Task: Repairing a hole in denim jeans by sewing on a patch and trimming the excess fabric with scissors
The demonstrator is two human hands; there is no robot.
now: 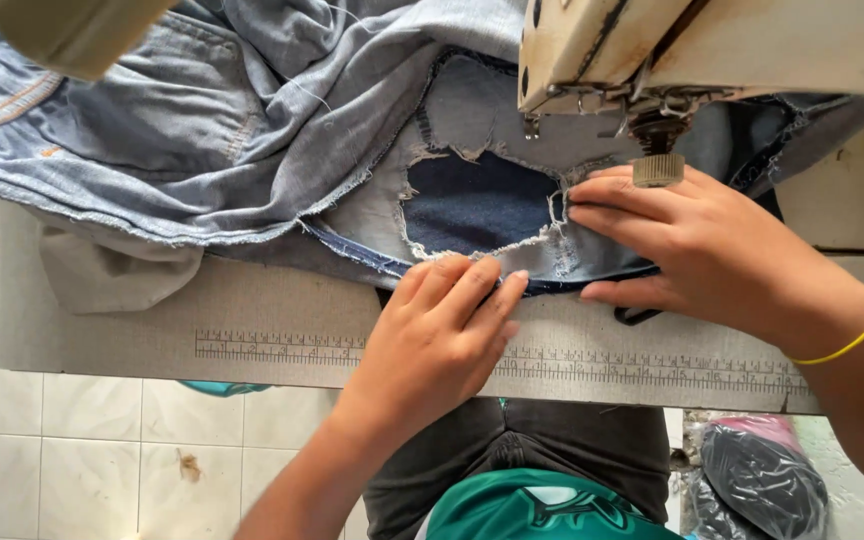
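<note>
We press both flat, open hands, left hand (442, 325) and right hand (687, 250), on the jeans (252, 150), keeping the frayed hole (477, 205) taut beside the sewing machine (652, 60).

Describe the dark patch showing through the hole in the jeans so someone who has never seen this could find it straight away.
Start at the cream sewing machine at the top right and drop to the pale blue jeans spread below it. Left of the right hand and above the left hand is a frayed, white-edged hole. The dark navy patch fills it, far darker than the faded denim around it.

Needle (642, 150) (behind sewing-machine head (712, 45)) hidden
</note>
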